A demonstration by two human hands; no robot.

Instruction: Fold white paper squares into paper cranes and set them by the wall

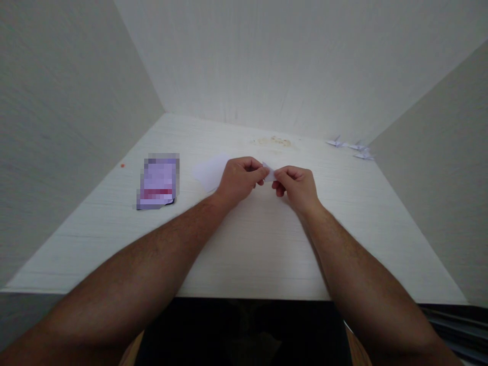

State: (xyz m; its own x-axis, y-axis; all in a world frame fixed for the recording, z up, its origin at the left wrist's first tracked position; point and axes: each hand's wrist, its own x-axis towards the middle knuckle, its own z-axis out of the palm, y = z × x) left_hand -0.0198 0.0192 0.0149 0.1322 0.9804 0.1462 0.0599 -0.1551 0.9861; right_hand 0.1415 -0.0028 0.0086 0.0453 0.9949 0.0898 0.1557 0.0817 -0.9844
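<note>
A pale, wood-grained white desk (247, 254) sits boxed in by three plain whitish panels: one across the back (285, 66), one slanting down the left (57, 127) and one down the right (438, 178). From where I stand, everything is easiest to place by the small folded piece of pale lilac-white paper (268, 173) that the person holds just above the middle of the desktop.

The left hand (238, 179) pinches that folded piece from its left end, thumb and forefinger closed on it, the other fingers curled under. The right hand (297, 187) meets it from the right end with the same closed pinch, so the two sets of fingertips nearly touch across the paper. Both bare forearms reach in from the near edge of the desk.

Just left of the folded piece, partly hidden behind the left hand, a flat white sheet of paper (209, 172) lies on the wood. Well to the left of the folded piece lies a purple rectangular packet with a red stripe and a dark lower edge (158, 182); its face is blurred, so I cannot read it. Further left again there is a tiny orange-red speck (122, 165) on the desktop.

Beyond the folded piece, near the back panel, a faint beige smudge (275, 141) marks the surface. Off to its far right, tucked in the back corner, stands a little group of folded white paper cranes (351, 147).
</note>
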